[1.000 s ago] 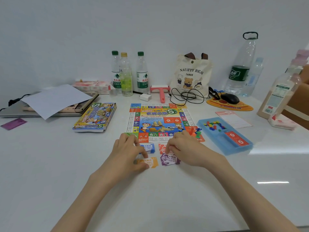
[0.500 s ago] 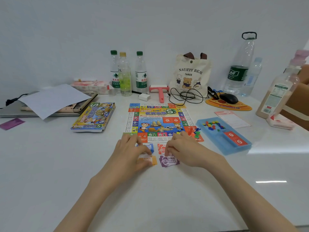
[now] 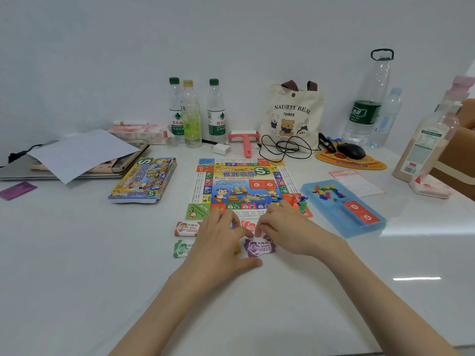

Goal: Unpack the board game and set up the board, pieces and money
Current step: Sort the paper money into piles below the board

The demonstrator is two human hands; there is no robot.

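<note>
Purple note [image 3: 259,249] sits just below the board [image 3: 241,186]; our right hand [image 3: 288,227] curls fingertips onto its top edge, grip unclear; left hand [image 3: 218,242] flat, relaxed beside it.

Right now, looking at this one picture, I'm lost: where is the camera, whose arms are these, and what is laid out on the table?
No machine here: a person wears a wide-angle camera on the head, so you look forward and down at their own two bare arms. On the white table lies the opened game board, with its box to the left and a blue tray of coloured pieces and red cards to the right. In front of the board lie play-money notes: a brown note, a green note and a purple note. The left hand lies flat over some notes, gripping nothing. The right hand curls its fingertips onto the purple note's top edge; whether it pinches it, I cannot tell.
</note>
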